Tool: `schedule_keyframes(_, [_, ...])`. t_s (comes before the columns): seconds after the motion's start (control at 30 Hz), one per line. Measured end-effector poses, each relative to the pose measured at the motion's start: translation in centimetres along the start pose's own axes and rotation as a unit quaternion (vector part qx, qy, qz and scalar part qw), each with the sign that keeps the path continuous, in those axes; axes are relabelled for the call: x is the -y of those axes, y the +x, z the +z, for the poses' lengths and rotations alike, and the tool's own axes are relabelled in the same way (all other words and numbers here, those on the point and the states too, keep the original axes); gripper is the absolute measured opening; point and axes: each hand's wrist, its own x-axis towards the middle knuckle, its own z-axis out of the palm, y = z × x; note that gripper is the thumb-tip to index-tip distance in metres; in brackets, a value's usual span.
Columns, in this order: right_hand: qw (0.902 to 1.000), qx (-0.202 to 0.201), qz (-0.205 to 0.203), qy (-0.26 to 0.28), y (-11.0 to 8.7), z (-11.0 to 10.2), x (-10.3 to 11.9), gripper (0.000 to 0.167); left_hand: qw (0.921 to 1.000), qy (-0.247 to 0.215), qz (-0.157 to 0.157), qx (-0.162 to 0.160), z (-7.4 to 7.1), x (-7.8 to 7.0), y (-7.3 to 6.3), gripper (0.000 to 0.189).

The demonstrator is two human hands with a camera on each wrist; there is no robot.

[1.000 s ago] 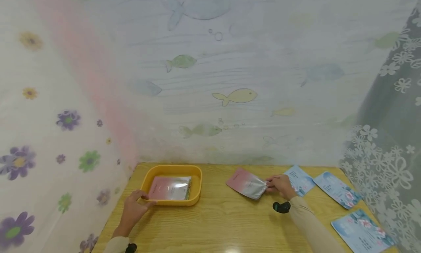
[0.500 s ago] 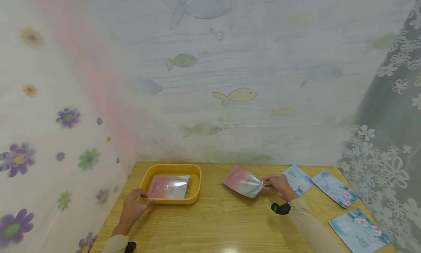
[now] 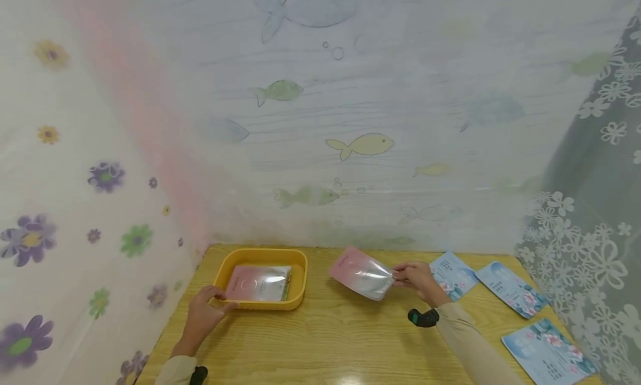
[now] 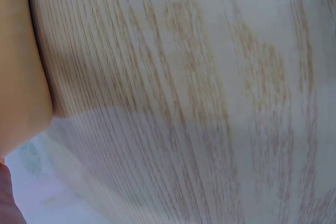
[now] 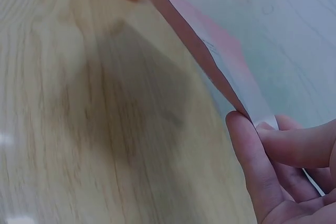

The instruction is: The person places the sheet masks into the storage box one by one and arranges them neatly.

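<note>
My right hand [image 3: 419, 280] pinches the lower right end of a pink-and-silver foil sachet [image 3: 361, 272], thumb on one face and fingers on the other. In the right wrist view the sachet [image 5: 202, 43] is tilted, raised above the tabletop, and casts a shadow. Further left, my left hand [image 3: 201, 317] holds the near left corner of a yellow plastic tray [image 3: 270, 306], thumb along its front rim. A matching pink-and-silver sachet [image 3: 255, 283] lies inside the tray, with a patterned edge showing beneath it. The left wrist view catches just the tray's side [image 4: 21, 61] and a bit of finger.
Toward the right of the wooden table [image 3: 320, 340] lie three light-blue floral sachets, one behind the right hand [image 3: 455, 275], one beyond it [image 3: 512, 289] and one nearer [image 3: 550, 351]. A fish-printed curtain [image 3: 360, 218] hangs along the back edge.
My right hand has lifted the pink sachet slightly and carried it left, toward the tray. My left hand keeps its hold on the tray.
</note>
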Motion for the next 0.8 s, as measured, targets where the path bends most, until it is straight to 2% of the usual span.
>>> schedule_keyframes(0.27, [0.9996,0.021,-0.017,0.012,-0.2,1.4,1.0,0.029,1.0000,0.000,0.004,0.000,-0.1,-0.1,0.1,0.036])
schedule_keyframes(0.57, [0.9987,0.039,-0.028,0.013,0.2,3.4,1.7,0.026,0.9999,0.000,-0.012,0.004,-0.1,-0.1,0.2,0.034])
schedule_keyframes(0.8, [0.9980,0.052,-0.030,0.021,0.4,5.0,2.1,0.026,1.0000,-0.002,-0.004,-0.004,-0.3,-0.5,0.0,0.033])
